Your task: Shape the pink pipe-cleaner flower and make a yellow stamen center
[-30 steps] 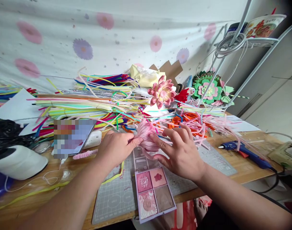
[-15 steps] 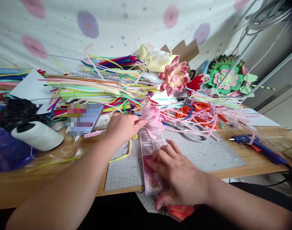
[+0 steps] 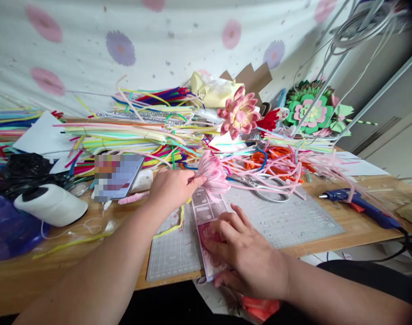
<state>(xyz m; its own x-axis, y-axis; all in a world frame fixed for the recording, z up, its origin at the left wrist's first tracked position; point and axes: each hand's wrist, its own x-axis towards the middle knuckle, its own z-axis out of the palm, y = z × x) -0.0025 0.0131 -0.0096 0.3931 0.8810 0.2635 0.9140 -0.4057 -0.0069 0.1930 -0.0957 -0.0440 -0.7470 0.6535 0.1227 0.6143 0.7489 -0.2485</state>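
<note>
Right now, your left hand [image 3: 173, 186] is pinching a pink flower [image 3: 213, 176] at its base, thumb and fingers closing on it from the left while its petals are fanning out to the right. That flower is hovering just above the far end of an opened make-up palette [image 3: 210, 267], which is lying on the grey cutting mat [image 3: 287, 221] and reaching over the near edge of the tabletop [image 3: 23, 280]. Your right hand [image 3: 248, 253] is spreading loosely over the near half of the palette: its fingers are bending onto a dark pink pan, its thumb is standing apart by the near edge, and it is gripping nothing that shows.

To your left, a phone [image 3: 133, 174] is leaning beside a white device [image 3: 143, 180], and a white thread cone [image 3: 55, 205] is lying on its side. A yellow strip [image 3: 70, 245] is trailing over the wood. Beyond your hands, bundles of coloured fuzzy stems [image 3: 124, 135] are piling up, and a larger pink-and-yellow flower [image 3: 239, 113] is standing in front of a cardboard piece [image 3: 249, 81]. On your right, scissors [image 3: 273, 194] are resting partly under loose pink stems [image 3: 287, 167], and a blue glue gun [image 3: 364, 207] is lying near the mat, its nozzle pointing left.
</note>
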